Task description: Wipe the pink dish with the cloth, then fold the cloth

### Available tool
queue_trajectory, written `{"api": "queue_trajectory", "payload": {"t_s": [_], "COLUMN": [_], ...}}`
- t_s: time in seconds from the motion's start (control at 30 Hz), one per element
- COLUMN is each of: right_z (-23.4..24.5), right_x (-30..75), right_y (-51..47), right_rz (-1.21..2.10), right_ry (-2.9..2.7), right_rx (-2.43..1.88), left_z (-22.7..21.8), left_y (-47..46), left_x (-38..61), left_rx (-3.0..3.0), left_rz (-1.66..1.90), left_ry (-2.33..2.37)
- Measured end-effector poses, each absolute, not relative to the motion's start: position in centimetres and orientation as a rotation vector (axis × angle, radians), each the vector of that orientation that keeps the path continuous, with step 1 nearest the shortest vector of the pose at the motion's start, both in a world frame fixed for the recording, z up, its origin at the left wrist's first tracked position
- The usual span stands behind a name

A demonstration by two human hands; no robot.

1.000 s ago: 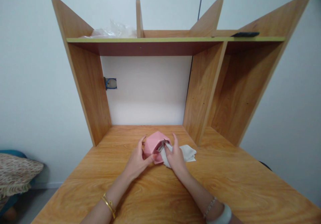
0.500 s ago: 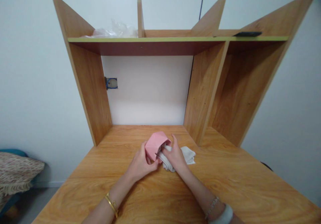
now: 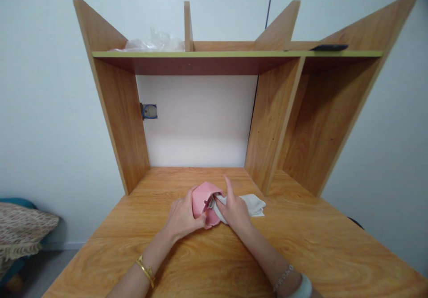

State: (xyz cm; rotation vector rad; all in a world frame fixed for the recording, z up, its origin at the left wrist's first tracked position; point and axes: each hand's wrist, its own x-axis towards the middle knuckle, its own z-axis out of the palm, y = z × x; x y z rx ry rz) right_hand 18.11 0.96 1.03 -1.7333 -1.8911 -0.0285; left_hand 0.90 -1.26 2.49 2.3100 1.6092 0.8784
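While I am watching this through the head camera, the left hand [image 3: 183,215] is cradling the outside of a pink, faceted, hollow container [image 3: 200,196], its fingers curling round the left wall and its thumb pressing near the rim. The container is tilting, mouth facing right, roughly midway between the side edges of the wood-grain worktop [image 3: 301,244], short of its back edge; I cannot tell whether its base is touching. Next, the right hand [image 3: 235,211] is bunching a soft white cloth [image 3: 254,204] at the mouth, one finger standing apart, another digit pressing the fabric inward, the rest hiding. As I am judging it, the work is partway along: some cloth is sitting inside, while its loose end is trailing rightward outside. How much of the interior remains, I am not seeing.
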Motion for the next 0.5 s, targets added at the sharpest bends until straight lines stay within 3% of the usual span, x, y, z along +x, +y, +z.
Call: {"api": "queue_trajectory", "payload": {"t_s": [0.5], "right_z": [0.25], "right_x": [18.07], "right_y": [1.1], "right_rz": [0.127], "right_ry": [-2.022], "right_rx": [-1.571], "left_z": [2.89], "left_y": [-1.77], "left_x": [0.95], "left_rx": [2.477], "left_rz": [0.783], "left_ry": [1.692]}}
